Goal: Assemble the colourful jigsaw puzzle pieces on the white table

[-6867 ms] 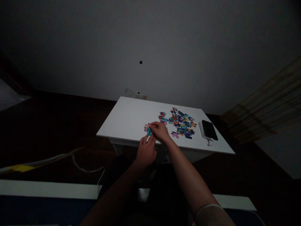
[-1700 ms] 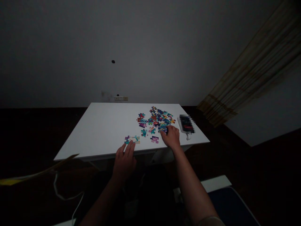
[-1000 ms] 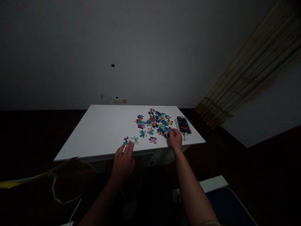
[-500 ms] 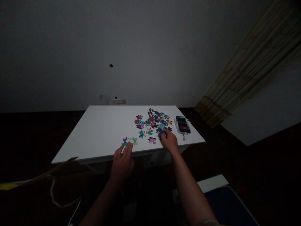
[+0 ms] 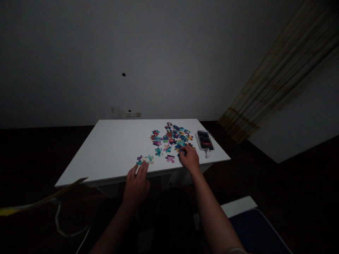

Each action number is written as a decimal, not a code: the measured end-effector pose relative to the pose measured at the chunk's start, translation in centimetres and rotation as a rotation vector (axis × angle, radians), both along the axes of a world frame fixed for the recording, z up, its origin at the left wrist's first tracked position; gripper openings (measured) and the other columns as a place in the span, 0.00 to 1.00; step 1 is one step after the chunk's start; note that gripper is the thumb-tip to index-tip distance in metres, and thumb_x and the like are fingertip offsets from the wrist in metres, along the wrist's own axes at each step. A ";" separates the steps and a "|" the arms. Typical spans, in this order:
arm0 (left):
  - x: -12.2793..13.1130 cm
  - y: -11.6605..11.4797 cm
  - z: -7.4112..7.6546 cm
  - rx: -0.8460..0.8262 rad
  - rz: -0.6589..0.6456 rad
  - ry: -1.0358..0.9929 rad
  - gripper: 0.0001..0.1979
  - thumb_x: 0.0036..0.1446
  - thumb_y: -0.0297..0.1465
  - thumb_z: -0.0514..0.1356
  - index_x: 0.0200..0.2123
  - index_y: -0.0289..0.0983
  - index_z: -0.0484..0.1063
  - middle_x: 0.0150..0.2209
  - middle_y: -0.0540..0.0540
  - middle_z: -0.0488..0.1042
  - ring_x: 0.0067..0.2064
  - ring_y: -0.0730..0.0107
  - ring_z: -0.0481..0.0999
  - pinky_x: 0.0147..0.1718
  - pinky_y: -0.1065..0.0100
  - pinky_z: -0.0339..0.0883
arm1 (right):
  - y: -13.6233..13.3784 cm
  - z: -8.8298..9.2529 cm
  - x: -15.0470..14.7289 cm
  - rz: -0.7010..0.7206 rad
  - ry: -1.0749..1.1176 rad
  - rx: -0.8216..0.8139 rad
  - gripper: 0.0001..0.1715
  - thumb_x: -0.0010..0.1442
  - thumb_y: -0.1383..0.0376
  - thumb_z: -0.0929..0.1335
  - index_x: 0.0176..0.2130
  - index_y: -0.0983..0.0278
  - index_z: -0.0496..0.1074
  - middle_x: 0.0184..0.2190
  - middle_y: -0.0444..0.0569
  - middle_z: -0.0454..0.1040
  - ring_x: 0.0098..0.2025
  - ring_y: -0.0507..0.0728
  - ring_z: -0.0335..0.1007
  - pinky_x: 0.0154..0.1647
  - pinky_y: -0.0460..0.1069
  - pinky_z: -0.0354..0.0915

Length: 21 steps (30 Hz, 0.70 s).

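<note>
A white table (image 5: 113,148) carries a heap of colourful puzzle pieces (image 5: 172,135) right of its middle. A small joined cluster of pieces (image 5: 145,159) lies near the front edge. My left hand (image 5: 136,181) rests there with fingers stretched out, its fingertips touching that cluster. My right hand (image 5: 189,159) sits at the heap's near edge, fingers curled in a pinch on a dark blue piece (image 5: 181,152). A loose purple piece (image 5: 170,158) and a teal piece (image 5: 158,151) lie between my two hands.
A dark phone on a white power bank (image 5: 204,140) lies at the table's right edge. A wall socket (image 5: 133,114) sits behind the table and a striped curtain (image 5: 278,74) hangs on the right. A white cable (image 5: 66,231) trails on the dark floor at lower left.
My right hand left the joined cluster, reached into the heap's near right edge and drew back slightly left with a blue piece. My left hand stayed by the cluster.
</note>
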<state>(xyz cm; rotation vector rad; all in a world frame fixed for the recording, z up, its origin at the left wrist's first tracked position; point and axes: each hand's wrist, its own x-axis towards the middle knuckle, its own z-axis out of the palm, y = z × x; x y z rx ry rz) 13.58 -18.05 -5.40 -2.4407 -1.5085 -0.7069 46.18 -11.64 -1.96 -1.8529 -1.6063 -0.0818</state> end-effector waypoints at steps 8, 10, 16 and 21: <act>0.2 0.0 0.2 0.005 0.000 -0.006 0.34 0.65 0.25 0.60 0.74 0.34 0.70 0.76 0.38 0.67 0.72 0.35 0.68 0.70 0.39 0.60 | 0.2 -0.4 0.2 0.050 -0.033 0.042 0.11 0.66 0.65 0.70 0.44 0.61 0.83 0.46 0.55 0.84 0.52 0.68 0.74 0.59 0.59 0.68; 0.1 0.0 0.1 0.017 -0.005 -0.001 0.33 0.66 0.25 0.60 0.74 0.33 0.70 0.76 0.38 0.67 0.72 0.34 0.68 0.70 0.39 0.61 | 0.1 -0.4 0.3 0.085 -0.034 0.042 0.10 0.67 0.64 0.71 0.44 0.60 0.83 0.45 0.54 0.85 0.51 0.67 0.75 0.58 0.58 0.69; 0.1 0.0 0.3 0.027 -0.006 -0.023 0.33 0.66 0.25 0.60 0.74 0.36 0.71 0.75 0.38 0.69 0.71 0.35 0.70 0.69 0.40 0.62 | 0.0 -0.4 0.5 0.180 -0.031 0.060 0.09 0.68 0.60 0.73 0.45 0.58 0.85 0.44 0.52 0.85 0.50 0.66 0.77 0.54 0.58 0.70; 0.1 0.0 0.2 0.027 -0.012 -0.042 0.36 0.66 0.25 0.60 0.76 0.38 0.67 0.75 0.39 0.69 0.72 0.36 0.69 0.70 0.40 0.61 | 0.1 -0.3 0.6 0.229 -0.041 0.058 0.06 0.68 0.58 0.75 0.42 0.57 0.85 0.43 0.52 0.85 0.49 0.65 0.78 0.54 0.57 0.69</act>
